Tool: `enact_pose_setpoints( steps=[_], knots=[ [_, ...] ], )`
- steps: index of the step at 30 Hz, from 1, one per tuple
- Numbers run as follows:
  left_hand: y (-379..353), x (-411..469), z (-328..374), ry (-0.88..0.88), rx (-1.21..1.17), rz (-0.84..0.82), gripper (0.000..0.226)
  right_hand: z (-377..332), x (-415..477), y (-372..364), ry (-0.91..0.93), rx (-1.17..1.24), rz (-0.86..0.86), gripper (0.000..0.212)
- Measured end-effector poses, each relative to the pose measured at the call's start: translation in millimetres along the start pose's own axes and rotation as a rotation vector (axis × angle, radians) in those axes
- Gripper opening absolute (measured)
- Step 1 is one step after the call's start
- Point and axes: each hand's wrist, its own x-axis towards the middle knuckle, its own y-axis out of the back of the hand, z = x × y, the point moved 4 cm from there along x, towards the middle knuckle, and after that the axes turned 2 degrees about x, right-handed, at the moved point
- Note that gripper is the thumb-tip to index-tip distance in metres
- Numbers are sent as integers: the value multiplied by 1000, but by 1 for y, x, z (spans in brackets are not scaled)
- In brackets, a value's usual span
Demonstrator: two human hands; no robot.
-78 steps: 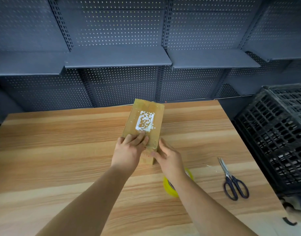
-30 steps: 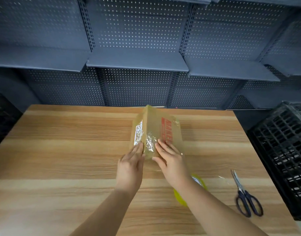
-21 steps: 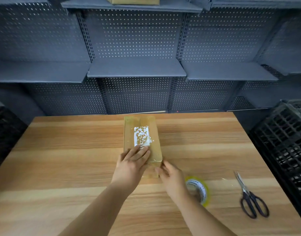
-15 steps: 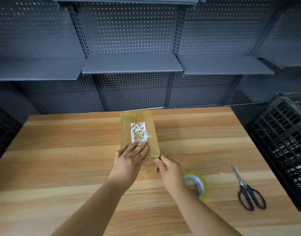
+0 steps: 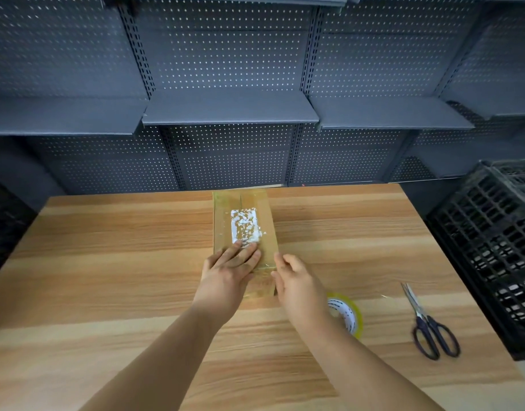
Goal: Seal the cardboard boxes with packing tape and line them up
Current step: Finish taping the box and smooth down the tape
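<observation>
Left hand [image 5: 228, 274]: lies flat on the near end of the box top with its fingers straight and close together, their tips reaching the lower edge of the white label.
Right hand [image 5: 297, 287]: spread loosely at the box's near right corner with the fingers gently bent and holding nothing. Whether the fingertips touch the cardboard cannot be told.
Box: a brown, oblong cardboard box [image 5: 268, 223] lies flat in the centre of the frame, its long side running up the picture and its far end close to the table's back edge.
Label: a torn white paper label [image 5: 245, 226] sits in the middle of the box top under glossy clear tape.
Tape roll: a roll of clear packing tape with a yellow rim [image 5: 349, 317] sits right of centre, low in the frame, partly hidden behind the right wrist.
Scissors: dark-handled scissors [image 5: 430, 327] lie closed at lower right, well apart from the box, blades pointing up the frame.
Table: a light wood-grain table [image 5: 107, 262] carries all of these.
Crate: a black plastic lattice crate [image 5: 492, 247] stands at the right edge, beside the table.
Shelving: grey perforated metal shelving [image 5: 230, 108] fills the upper frame.
</observation>
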Motion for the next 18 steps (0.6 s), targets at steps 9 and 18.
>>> enact_pose_setpoints(
  steps=[9, 18],
  knots=[
    [-1, 3, -1, -43, 28, 16, 41, 9, -12, 2, -454, 643, 116, 17],
    [3, 1, -6, -25, -140, -12, 45, 6, 3, 4, -411, 683, -205, 49]
  ],
)
